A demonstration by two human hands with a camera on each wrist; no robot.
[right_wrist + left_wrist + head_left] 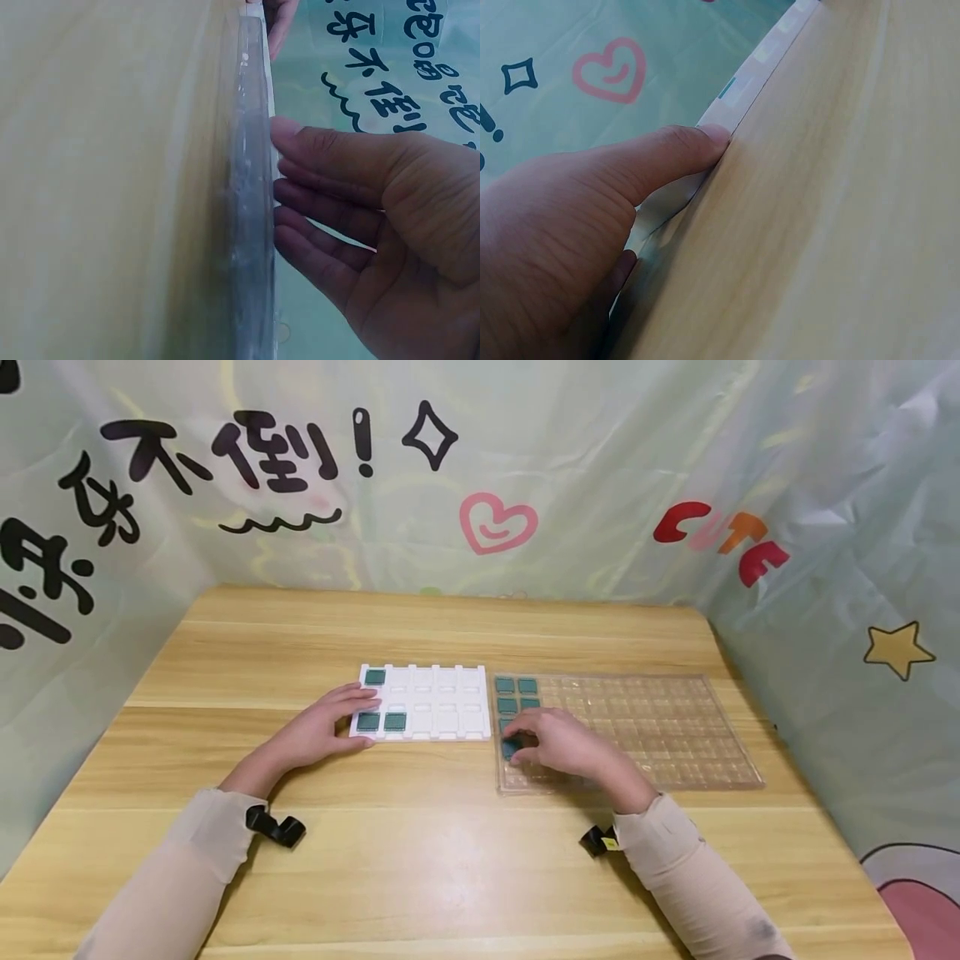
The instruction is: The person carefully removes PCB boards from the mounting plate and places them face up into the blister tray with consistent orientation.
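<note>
My left hand (326, 725) holds the left end of a white plastic tray (447, 723), with the thumb at its near edge and the fingers over its left side. Green square chips (394, 722) sit in a few of its pockets. At the left columns of a clear plastic tray (630, 727), my right hand (562, 742) pinches a green chip (512, 748) between thumb and fingertips. More green chips (527, 686) lie in the pockets beyond these fingers, some partly covered. From the right wrist, the clear tray (251, 202) shows edge-on and hides the chip.
Both trays lie side by side on a wooden table (405, 877), the clear one to the right. A printed curtain (600, 468) stands behind and on both sides of it. Black camera mounts (277, 828) stick out from both wrists, close above the tabletop.
</note>
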